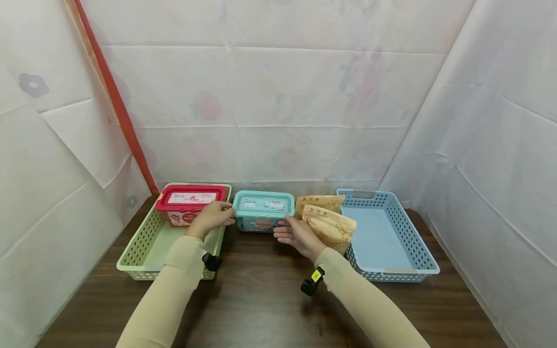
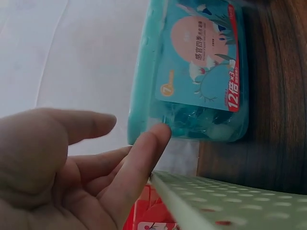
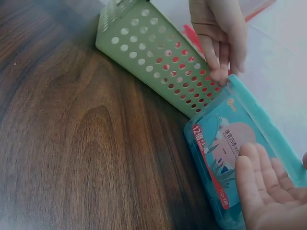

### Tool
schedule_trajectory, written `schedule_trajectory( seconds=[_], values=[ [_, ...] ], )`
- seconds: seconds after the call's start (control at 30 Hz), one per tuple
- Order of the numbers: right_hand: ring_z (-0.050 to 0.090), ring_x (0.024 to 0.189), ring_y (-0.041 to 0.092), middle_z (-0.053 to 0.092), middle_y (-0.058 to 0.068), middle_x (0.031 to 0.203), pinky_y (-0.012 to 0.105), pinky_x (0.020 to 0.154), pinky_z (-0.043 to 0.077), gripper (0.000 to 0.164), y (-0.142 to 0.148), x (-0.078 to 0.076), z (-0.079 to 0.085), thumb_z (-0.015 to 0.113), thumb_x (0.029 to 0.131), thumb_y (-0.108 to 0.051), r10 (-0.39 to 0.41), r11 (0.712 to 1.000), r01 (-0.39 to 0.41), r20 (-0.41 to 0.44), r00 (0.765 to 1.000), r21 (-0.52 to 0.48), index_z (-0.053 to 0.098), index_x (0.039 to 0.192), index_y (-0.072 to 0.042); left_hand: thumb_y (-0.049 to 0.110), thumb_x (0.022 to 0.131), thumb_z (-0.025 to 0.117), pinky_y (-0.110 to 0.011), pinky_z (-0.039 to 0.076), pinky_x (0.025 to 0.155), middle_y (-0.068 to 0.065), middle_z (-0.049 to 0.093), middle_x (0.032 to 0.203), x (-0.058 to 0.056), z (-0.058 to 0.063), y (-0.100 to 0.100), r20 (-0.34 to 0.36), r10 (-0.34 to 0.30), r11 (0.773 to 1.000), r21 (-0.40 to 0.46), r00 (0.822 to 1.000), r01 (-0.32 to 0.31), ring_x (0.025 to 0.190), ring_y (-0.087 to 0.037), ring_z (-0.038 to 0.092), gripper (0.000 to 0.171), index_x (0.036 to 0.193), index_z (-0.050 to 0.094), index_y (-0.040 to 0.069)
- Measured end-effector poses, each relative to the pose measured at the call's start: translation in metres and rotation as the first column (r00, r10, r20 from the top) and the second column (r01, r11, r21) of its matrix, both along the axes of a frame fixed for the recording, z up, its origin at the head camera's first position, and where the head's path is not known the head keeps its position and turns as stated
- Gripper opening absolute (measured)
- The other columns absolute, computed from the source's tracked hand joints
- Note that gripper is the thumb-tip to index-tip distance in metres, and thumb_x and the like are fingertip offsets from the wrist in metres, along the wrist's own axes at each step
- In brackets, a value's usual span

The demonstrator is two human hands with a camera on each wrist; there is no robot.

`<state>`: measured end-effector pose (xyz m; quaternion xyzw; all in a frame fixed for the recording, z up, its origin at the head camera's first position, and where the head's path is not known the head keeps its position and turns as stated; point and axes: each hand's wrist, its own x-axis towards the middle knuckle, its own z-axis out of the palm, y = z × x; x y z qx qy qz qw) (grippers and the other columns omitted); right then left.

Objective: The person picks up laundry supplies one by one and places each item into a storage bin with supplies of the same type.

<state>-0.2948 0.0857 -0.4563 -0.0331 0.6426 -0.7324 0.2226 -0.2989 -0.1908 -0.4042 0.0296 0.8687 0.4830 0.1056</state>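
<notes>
A teal lidded plastic box (image 1: 263, 207) with a printed label stands on the table between two baskets. My left hand (image 1: 213, 217) is at its left end; in the left wrist view, fingertips of that hand (image 2: 91, 167) touch the box's end near the lid, thumb held apart. At the box's right front corner is my right hand (image 1: 300, 235), fingers extended. The right wrist view has this hand (image 3: 268, 187) in front of the label (image 3: 228, 148); whether it touches the box is unclear. A red lidded box (image 1: 187, 203) sits at the back of the green basket (image 1: 139, 249).
Two tan patterned pouches, a rear one (image 1: 319, 202) and a front one (image 1: 330, 224), stand right of the teal box, beside my right hand. Further right is a blue basket (image 1: 389, 227). White sheeting (image 1: 261, 96) rises behind the dark wooden table (image 1: 256, 290).
</notes>
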Motion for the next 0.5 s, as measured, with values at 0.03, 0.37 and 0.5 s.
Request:
schedule_trajectory(
  seconds=[0.03, 0.37, 0.5],
  values=[
    [0.064, 0.114, 0.031, 0.053, 0.033, 0.135, 0.039, 0.095, 0.052, 0.057, -0.0001, -0.0005, -0.0007, 0.036, 0.111, -0.037, -0.009, 1.0, 0.009, 0.003, 1.0, -0.005, 0.044, 0.143, 0.009, 0.019, 0.106, 0.05, -0.04, 0.054, 0.091, -0.031, 0.058, 0.13, -0.0011, -0.0007, 0.0005, -0.01, 0.011, 1.0, -0.019, 1.0, -0.011, 0.105, -0.032, 0.069, 0.05, 0.142, 0.044, -0.015],
    [0.061, 0.117, 0.034, 0.059, 0.027, 0.129, 0.035, 0.094, 0.053, 0.05, -0.0033, -0.0027, 0.0011, 0.04, 0.11, -0.033, -0.067, 0.998, 0.068, 0.03, 0.997, -0.016, 0.053, 0.137, 0.007, 0.015, 0.104, 0.054, -0.034, 0.059, 0.079, -0.026, 0.067, 0.114, -0.005, -0.0039, 0.002, -0.081, 0.054, 0.994, -0.093, 0.995, -0.061, 0.091, -0.027, 0.073, 0.04, 0.13, 0.057, -0.015],
    [0.065, 0.108, 0.027, 0.064, 0.021, 0.118, 0.034, 0.092, 0.054, 0.048, -0.0029, -0.0019, 0.0011, 0.042, 0.11, -0.032, -0.082, 0.996, 0.083, 0.046, 0.996, -0.025, 0.055, 0.135, 0.007, 0.016, 0.105, 0.054, -0.037, 0.058, 0.083, -0.026, 0.068, 0.113, -0.0047, -0.0038, 0.0023, -0.065, 0.053, 0.995, -0.079, 0.996, -0.058, 0.095, -0.029, 0.072, 0.04, 0.131, 0.056, -0.015]
  ],
)
